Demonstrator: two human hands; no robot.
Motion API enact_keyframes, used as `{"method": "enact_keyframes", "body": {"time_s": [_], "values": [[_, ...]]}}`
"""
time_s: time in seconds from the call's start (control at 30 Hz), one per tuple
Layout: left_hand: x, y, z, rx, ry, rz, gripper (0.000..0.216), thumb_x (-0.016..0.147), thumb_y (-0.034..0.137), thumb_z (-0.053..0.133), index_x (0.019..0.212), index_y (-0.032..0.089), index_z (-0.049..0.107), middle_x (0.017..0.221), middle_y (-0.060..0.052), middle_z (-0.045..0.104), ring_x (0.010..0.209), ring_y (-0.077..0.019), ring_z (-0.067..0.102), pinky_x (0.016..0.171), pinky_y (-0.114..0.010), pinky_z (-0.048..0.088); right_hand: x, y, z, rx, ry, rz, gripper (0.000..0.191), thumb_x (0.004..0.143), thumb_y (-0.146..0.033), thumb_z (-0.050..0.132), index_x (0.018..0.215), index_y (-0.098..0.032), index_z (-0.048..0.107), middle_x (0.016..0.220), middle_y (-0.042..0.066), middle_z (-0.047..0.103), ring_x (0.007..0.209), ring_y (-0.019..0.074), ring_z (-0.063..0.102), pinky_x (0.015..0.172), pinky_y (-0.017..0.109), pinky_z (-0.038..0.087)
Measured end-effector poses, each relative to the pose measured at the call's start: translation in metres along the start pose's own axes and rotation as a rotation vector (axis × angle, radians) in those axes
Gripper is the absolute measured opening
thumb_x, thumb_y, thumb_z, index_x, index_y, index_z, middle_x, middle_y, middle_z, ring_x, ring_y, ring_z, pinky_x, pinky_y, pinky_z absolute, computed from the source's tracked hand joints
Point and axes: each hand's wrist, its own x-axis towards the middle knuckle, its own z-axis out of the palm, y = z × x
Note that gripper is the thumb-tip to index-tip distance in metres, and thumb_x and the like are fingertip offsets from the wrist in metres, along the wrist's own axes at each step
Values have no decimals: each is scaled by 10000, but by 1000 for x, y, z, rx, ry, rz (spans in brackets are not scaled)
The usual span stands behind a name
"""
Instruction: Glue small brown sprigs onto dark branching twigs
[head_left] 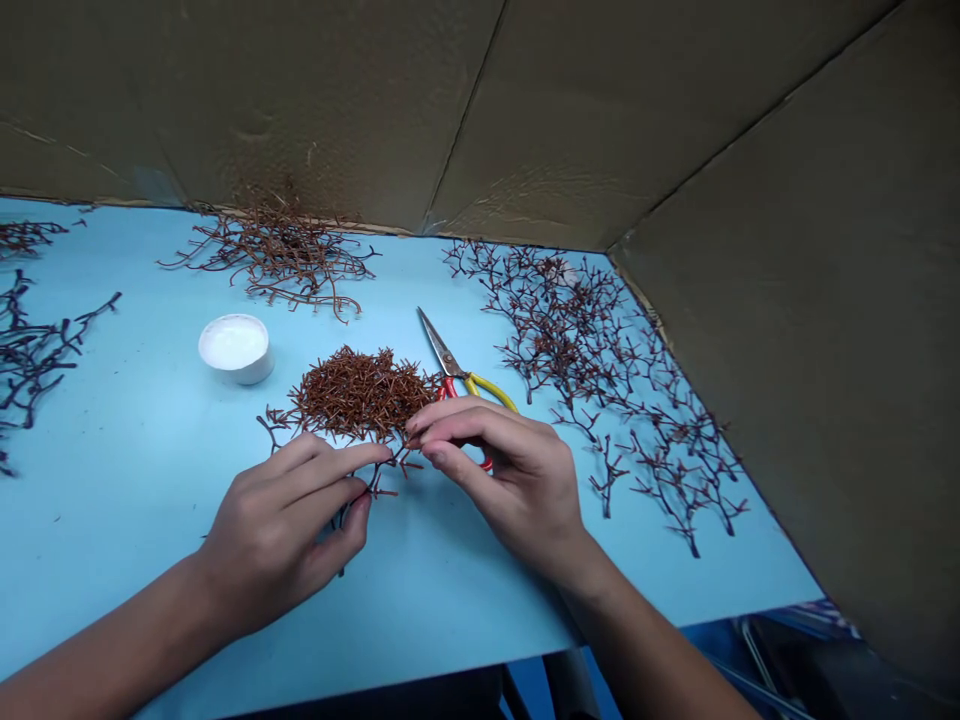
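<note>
My left hand point(300, 510) pinches a dark forked twig point(379, 478) between thumb and fingers, low over the table's front half. Short reddish-brown pieces stick out from that twig. At its right end, my right hand point(502, 460) has thumb and fingertips closed in a pinch; what they hold is mostly hidden, though a small brown piece seems to show at the tips. Just beyond both hands lies a heap of short reddish-brown pieces point(360, 392). Scissors point(448, 362) with red and yellow handles lie behind my right hand, which partly covers them.
A round white dish point(236, 348) with white contents stands left of the heap. Long thin brown stems point(289, 255) lie at the back. Branched twigs point(562, 330) spread over the right side, with bare dark twigs point(34, 350) at far left. Cardboard walls point(337, 110) border the blue table point(150, 420).
</note>
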Motion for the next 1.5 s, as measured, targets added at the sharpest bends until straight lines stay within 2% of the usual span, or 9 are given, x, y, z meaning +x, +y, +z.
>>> {"method": "enact_keyframes", "body": {"time_s": [0.13,0.27,0.4,0.53,0.63,0.8,0.97,1.23,1.5], "values": [[-2,0,0,22,-15,18,343,828,15,762,1104,217,776,1304,-118,801,892,-249,687,828,-382,548,0,0,1,4,24,-1,91,974,-174,772,947,-258,793,993,43,832,923,208,778,864,392,640],[-1,6,-6,-9,76,-20,306,811,110,838,1092,218,787,1337,-145,767,933,-254,687,862,-394,534,0,2,2,35,67,7,71,973,-210,772,935,-263,799,987,48,832,934,223,776,883,425,639],[9,8,-17,-182,175,-318,119,917,213,778,1023,261,806,1250,-86,770,1081,-268,692,916,-377,522,-1,4,2,115,70,19,65,975,-235,779,926,-266,808,988,53,834,916,222,773,870,425,633],[19,0,-20,-651,75,-686,168,1008,354,708,1104,253,803,1188,-76,793,1091,-240,713,880,-315,539,0,5,4,216,-3,-38,40,969,-254,800,942,-275,822,987,43,843,878,208,768,844,402,615],[21,-3,-16,-1069,1,-797,286,1016,425,688,1188,214,773,1155,-114,806,1006,-234,741,838,-310,550,0,5,6,228,-54,-80,81,984,-334,792,926,-287,825,932,38,850,849,217,757,866,433,593],[20,0,-12,-1310,-128,-796,367,961,415,753,1255,196,743,1119,-130,821,968,-230,763,861,-318,551,2,5,11,220,-89,-138,158,986,-431,780,894,-312,828,868,22,852,891,234,733,921,472,564],[19,3,-11,-1306,-288,-783,258,884,374,837,1041,171,816,1004,-113,836,928,-220,770,931,-343,565,3,5,14,215,-101,-153,118,991,-390,778,919,-317,836,917,24,861,991,247,720,981,492,546],[18,9,-10,-1281,-232,-818,157,889,326,845,873,172,823,863,-82,809,854,-214,763,840,-319,596,0,7,17,197,-102,-96,122,981,-392,787,921,-295,832,892,46,850,1034,275,725,991,527,566],[17,8,-11,-1326,-255,-855,168,910,338,824,914,170,820,955,-98,825,821,-194,753,798,-305,593,-1,8,18,177,-63,-107,33,963,-276,805,953,-298,827,934,32,851,1026,260,734,971,504,586]]}}
